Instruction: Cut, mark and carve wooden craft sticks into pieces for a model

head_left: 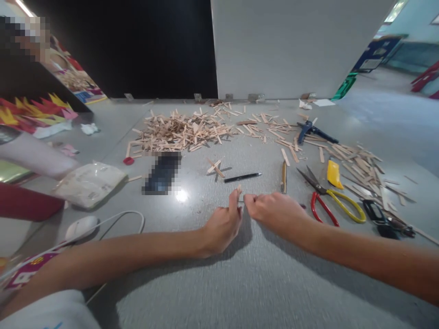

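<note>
My left hand (224, 224) is closed near the table's middle, pinching a small piece of wooden stick (239, 188) whose pale tip shows above the fingers. Just right of it, my right hand (269, 210) is closed around a thin metal tool (241, 201); only a short length shows, pointing at the left hand, and its kind is hidden. Beyond the hands lie a black pen (242, 177) and several wooden sticks joined in a crossed shape (216, 168). A narrow yellowish cutter (284, 176) lies past my right hand.
Wooden stick pieces (185, 130) are heaped at the back. Scissors with red and yellow handles (320, 189), a yellow tool (334, 174) and dark blue cutters (315, 132) lie right. A phone (163, 173), plastic packet (91, 183) and white mouse (82, 227) lie left. Upright panels (291, 50) stand behind.
</note>
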A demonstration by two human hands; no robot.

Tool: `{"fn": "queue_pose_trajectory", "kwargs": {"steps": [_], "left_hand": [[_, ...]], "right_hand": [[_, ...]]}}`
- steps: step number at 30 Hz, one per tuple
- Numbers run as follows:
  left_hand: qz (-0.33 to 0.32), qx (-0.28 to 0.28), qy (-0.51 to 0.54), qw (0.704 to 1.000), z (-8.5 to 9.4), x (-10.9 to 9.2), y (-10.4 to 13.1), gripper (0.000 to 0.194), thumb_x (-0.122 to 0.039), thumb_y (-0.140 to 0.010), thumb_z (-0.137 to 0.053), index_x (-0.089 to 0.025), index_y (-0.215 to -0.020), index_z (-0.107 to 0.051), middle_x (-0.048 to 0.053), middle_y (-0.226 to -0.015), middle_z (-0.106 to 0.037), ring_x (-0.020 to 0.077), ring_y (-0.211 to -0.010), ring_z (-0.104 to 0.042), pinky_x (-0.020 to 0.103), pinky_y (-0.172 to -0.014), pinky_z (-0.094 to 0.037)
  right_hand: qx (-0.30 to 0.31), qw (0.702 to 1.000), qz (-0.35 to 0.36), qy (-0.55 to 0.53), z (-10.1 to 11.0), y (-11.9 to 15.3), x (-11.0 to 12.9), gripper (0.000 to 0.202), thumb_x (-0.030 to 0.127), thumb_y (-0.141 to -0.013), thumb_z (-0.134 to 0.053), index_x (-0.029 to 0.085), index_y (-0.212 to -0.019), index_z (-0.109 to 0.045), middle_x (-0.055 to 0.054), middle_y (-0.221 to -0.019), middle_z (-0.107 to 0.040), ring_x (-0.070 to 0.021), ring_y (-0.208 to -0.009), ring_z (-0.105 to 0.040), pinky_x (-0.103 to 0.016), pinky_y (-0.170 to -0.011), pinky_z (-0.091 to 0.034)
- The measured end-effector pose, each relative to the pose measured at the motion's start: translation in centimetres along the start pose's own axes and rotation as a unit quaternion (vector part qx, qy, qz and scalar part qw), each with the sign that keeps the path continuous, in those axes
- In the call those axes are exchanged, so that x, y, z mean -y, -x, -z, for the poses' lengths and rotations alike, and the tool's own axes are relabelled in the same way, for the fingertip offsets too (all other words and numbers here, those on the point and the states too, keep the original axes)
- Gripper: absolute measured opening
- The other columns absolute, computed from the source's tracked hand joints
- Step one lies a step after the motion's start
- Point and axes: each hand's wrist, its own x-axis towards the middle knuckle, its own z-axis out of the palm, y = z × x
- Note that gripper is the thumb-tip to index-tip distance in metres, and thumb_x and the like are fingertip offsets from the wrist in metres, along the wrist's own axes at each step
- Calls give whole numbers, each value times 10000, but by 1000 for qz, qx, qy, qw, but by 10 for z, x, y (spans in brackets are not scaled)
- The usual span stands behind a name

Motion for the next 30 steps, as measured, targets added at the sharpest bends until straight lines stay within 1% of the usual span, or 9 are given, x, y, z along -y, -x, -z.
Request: {"fn": "queue_pose_trajectory", "kwargs": {"steps": [2, 4, 8, 13, 17, 18, 23, 25, 30], "left_hand": [[14, -18, -7, 1000, -1, -1, 0, 520, -235, -1107, -292, -91, -1582, -137, -13, -677, -675, 182, -467, -618, 264, -522, -485], [13, -20, -5, 1000, -1, -1, -1, 524, -220, -1100, -302, -73, -1578, -143, 8, -696, -692, 190, -475, -625, 280, -528, -496], [-8, 4, 5, 1000, -1, -1, -1, 568, -202, -1077, -361, -67, -1584, -145, -5, -682, -675, 171, -458, -594, 268, -522, -478], [4, -5, 1, 1000, -2, 0, -1, 601, -140, -1055, -307, -63, -1605, -79, -4, -684, -673, 179, -486, -611, 290, -546, -517], [-12, 7, 8, 1000, -2, 0, 1, 656, -176, -1041, -401, -81, -1610, -87, -2, -713, -687, 168, -469, -591, 283, -543, -508], [-14, 9, 12, 1000, -2, 0, 1, 664, -182, -1038, -413, -85, -1610, -89, 0, -720, -689, 165, -469, -589, 274, -538, -500], [6, -4, 5, 1000, -5, 1, 0, 571, -188, -1078, -311, -93, -1608, -124, 0, -709, -669, 177, -501, -620, 278, -555, -509], [12, -2, 0, 1000, -5, 1, 1, 563, -211, -1091, -312, -95, -1614, -135, 4, -720, -669, 184, -514, -634, 290, -569, -522], [-5, 34, 10, 999, -5, 3, 2, 660, -242, -1068, -452, -67, -1624, -144, 6, -698, -677, 198, -500, -639, 293, -569, -519]], "right_hand": [[8, 1000, 20, 11, -1, -2, -4, 178, 16, -927, -574, 144, -1001, -673, -30, -632, -705, -135, -487, -582, -237, -489, -347], [7, 1000, 21, 19, -2, -2, -2, 183, 9, -925, -565, 138, -997, -674, -37, -634, -705, -134, -485, -578, -239, -487, -343], [-19, 998, -24, 57, -5, 3, 6, 200, -6, -936, -533, 105, -1012, -681, -83, -665, -717, -149, -507, -601, -246, -478, -328], [-3, 999, 31, 40, -3, 0, 1, 184, -3, -897, -585, 142, -970, -673, -22, -617, -693, -125, -457, -549, -235, -468, -312], [-12, 997, -33, 73, -2, 2, 16, 228, -29, -879, -543, 86, -1009, -692, -81, -626, -700, -151, -456, -583, -244, -424, -254], [-15, 996, -37, 77, -2, 2, 17, 239, -31, -878, -533, 81, -1016, -693, -88, -630, -702, -155, -459, -588, -247, -420, -250], [-11, 999, 30, 42, -7, -2, -4, 201, 29, -950, -526, 141, -1012, -681, -25, -623, -695, -131, -444, -540, -255, -467, -340], [-11, 999, 38, 35, -5, 0, -5, 180, 40, -961, -548, 143, -1019, -684, -21, -622, -698, -127, -454, -550, -246, -485, -362], [-8, 998, -28, 47, 2, 4, 12, 193, 11, -929, -584, 106, -1032, -716, -84, -660, -731, -161, -514, -646, -233, -458, -355]]}}
